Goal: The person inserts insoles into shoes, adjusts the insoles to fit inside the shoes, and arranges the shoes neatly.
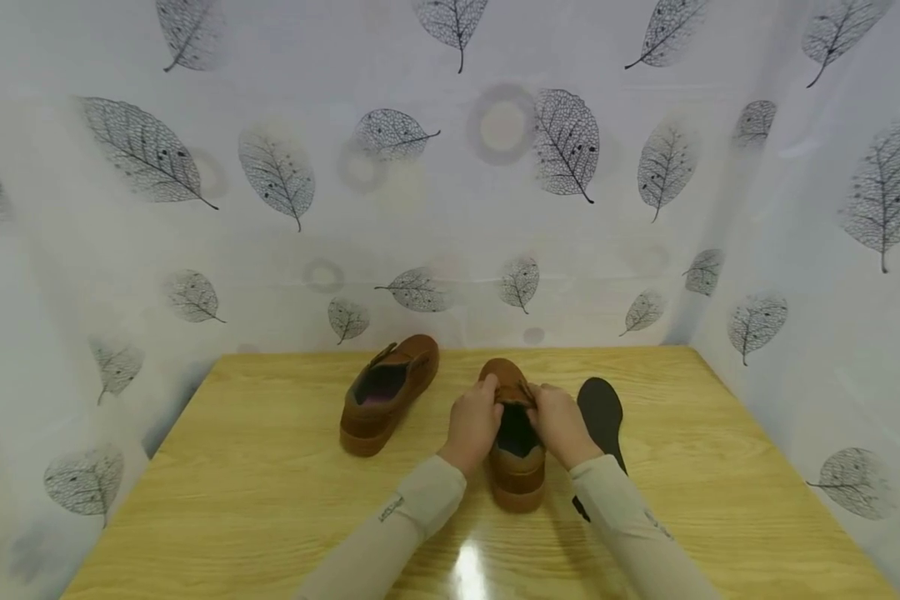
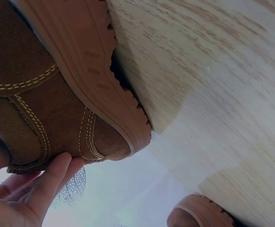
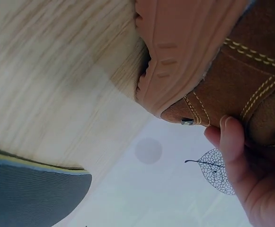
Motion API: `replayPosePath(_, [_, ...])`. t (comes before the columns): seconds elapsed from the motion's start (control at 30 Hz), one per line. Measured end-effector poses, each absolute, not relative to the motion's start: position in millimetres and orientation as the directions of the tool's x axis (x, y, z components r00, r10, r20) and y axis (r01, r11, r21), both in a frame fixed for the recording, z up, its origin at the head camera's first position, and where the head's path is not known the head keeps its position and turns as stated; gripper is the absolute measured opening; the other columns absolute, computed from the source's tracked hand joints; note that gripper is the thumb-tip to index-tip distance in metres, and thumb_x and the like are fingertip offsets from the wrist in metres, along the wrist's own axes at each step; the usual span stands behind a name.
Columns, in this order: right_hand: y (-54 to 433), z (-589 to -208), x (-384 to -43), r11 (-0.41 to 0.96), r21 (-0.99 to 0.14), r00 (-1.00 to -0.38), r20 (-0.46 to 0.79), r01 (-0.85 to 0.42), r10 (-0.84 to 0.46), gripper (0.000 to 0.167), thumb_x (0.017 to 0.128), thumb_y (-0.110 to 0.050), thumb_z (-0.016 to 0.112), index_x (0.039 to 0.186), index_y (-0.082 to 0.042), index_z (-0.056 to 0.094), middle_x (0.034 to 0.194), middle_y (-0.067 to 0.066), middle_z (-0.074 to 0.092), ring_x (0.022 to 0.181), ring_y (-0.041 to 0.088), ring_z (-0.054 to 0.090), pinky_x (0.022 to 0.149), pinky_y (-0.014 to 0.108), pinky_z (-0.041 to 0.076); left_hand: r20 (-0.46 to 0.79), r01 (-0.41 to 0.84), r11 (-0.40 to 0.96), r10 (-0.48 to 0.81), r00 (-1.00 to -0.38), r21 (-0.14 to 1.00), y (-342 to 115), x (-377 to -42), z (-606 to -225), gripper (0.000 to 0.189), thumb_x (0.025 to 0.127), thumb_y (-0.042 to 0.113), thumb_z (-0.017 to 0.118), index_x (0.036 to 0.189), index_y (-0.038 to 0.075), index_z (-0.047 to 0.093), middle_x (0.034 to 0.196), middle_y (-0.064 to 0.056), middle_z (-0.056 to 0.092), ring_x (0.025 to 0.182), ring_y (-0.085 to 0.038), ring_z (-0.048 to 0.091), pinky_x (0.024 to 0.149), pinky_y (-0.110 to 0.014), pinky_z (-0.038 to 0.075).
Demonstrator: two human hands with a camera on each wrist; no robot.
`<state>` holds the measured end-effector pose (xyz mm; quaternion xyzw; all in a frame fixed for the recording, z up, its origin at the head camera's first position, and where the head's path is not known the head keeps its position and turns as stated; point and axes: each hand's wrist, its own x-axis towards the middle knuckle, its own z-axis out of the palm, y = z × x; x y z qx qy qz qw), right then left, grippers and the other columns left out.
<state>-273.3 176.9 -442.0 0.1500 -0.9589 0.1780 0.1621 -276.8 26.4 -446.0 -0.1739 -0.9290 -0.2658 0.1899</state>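
I have the brown shoe (image 1: 518, 468) right in front of me, sole down on the wooden tabletop (image 1: 270, 492), toe pointing away. My left hand (image 1: 474, 427) and right hand (image 1: 562, 425) hold it from either side — fingers and thumbs pinching the upper beside the opening. Yellow double stitching runs over the upper, and short bars are moulded into the sidewall of its sole; on the seam near the toe sits a tiny dark-and-pale mark (image 3: 187, 121), too small to read. Just right of my right hand lies a dark insole (image 1: 602, 412), partly hidden by my forearm. To the left, apart from my hands, stands the other shoe (image 1: 403, 405). Both pale sleeves carry dark lettering (image 1: 392, 509) — blurred, so I can't make out the words. Behind, a white curtain (image 1: 450, 229) bears printed leaves.
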Motion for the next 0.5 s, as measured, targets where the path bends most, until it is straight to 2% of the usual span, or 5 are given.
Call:
replayPosePath(0.17, [179, -439, -271, 0.891, -0.301, -0.911, 0.339, -0.341, -0.234, 0.011, 0.083, -0.001, 0.072, 0.093, 0.000, 0.066, 0.078, 0.012, 0.062, 0.070, 0.027, 0.064, 0.057, 0.037, 0.052, 0.442, 0.427, 0.787, 0.221, -0.869, 0.446, 25, -276, -446, 0.023, 0.084, 0.007, 0.073, 0.101, 0.006, 0.057, 0.087, -0.009, 0.066, 0.075, -0.025, 0.067, 0.061, -0.034, 0.053])
replayPosePath(0.27, [180, -434, -268, 0.883, -0.341, -0.930, 0.290, -0.323, -0.228, 0.016, 0.085, -0.003, 0.070, 0.100, 0.002, 0.066, 0.084, 0.014, 0.065, 0.074, 0.027, 0.065, 0.061, 0.037, 0.053, 0.427, 0.428, 0.774, 0.228, -0.875, 0.466, 23, -274, -446, 0.023, 0.086, 0.009, 0.071, 0.105, 0.005, 0.057, 0.090, -0.011, 0.066, 0.075, -0.026, 0.067, 0.062, -0.034, 0.053])
replayPosePath(0.37, [181, -427, -263, 0.871, -0.406, -0.955, 0.213, -0.277, -0.204, 0.021, 0.089, -0.005, 0.067, 0.107, 0.005, 0.065, 0.081, 0.011, 0.064, 0.065, 0.021, 0.063, 0.055, 0.033, 0.051, 0.398, 0.421, 0.769, 0.236, -0.886, 0.481, 21, -271, -444, 0.026, 0.088, 0.011, 0.069, 0.111, 0.003, 0.057, 0.095, -0.012, 0.066, 0.078, -0.027, 0.067, 0.063, -0.034, 0.054])
replayPosePath(0.5, [180, -419, -256, 0.877, -0.419, -0.971, 0.142, -0.234, -0.192, 0.028, 0.091, -0.009, 0.064, 0.112, 0.009, 0.063, 0.069, 0.006, 0.058, 0.051, 0.013, 0.052, 0.045, 0.028, 0.042, 0.356, 0.400, 0.771, 0.240, -0.903, 0.495, 18, -267, -440, 0.033, 0.091, 0.013, 0.066, 0.121, 0.002, 0.056, 0.105, -0.014, 0.067, 0.084, -0.026, 0.067, 0.068, -0.035, 0.055])
